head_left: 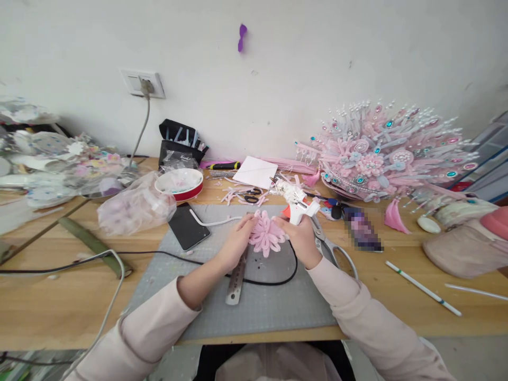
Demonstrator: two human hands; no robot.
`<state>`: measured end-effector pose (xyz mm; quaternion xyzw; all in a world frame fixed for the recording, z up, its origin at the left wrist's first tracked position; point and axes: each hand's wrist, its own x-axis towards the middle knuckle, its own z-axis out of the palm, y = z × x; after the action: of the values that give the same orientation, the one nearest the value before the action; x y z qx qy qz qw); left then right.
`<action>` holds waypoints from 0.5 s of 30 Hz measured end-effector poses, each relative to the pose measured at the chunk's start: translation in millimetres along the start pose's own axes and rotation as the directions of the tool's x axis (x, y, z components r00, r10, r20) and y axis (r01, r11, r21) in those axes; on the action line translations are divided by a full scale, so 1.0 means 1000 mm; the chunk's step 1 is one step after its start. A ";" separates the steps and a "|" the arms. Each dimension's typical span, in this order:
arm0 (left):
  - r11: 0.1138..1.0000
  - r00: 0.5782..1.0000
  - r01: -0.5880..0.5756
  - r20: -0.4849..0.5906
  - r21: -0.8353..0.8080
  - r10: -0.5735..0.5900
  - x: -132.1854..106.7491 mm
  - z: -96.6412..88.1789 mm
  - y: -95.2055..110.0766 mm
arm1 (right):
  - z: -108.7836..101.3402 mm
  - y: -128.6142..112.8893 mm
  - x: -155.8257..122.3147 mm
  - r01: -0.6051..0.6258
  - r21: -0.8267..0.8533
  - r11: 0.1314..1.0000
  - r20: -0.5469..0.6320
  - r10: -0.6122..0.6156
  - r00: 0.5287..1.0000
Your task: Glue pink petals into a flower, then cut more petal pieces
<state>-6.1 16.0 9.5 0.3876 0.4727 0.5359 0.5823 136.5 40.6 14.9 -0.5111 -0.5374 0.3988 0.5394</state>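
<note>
A pink pipe-cleaner flower (265, 234) lies on the grey cutting mat (222, 307). My left hand (235, 244) grips its left side with curled fingers. My right hand (299, 239) is closed round a white glue gun (297, 205), whose orange tip points at the flower's upper right. The gun's black cord (273, 279) loops over the mat below my hands. A metal ruler (237, 278) lies under my left wrist.
A black phone (188, 226), a red-rimmed bowl (179, 183) and a plastic bag (135, 206) sit at left. Scissors (333, 247) lie right of my right hand. A large pink beaded headdress (389, 153) stands at back right, white sticks (423, 288) at front right.
</note>
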 end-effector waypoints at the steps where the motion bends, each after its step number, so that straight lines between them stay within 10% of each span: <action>1: 1.000 1.000 0.011 0.013 -0.011 -0.011 0.000 0.000 0.000 | 0.000 0.001 0.000 0.004 0.010 1.000 -0.001 -0.004 1.000; 15: 1.000 0.986 0.012 0.167 -0.021 -0.008 -0.002 -0.001 0.001 | -0.002 0.008 0.002 -0.019 0.044 0.999 -0.021 0.020 1.000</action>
<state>-6.9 14.5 10.6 0.4225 0.4184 0.5036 0.6268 139.3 43.4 7.8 -0.5086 -0.5179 0.4101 0.5522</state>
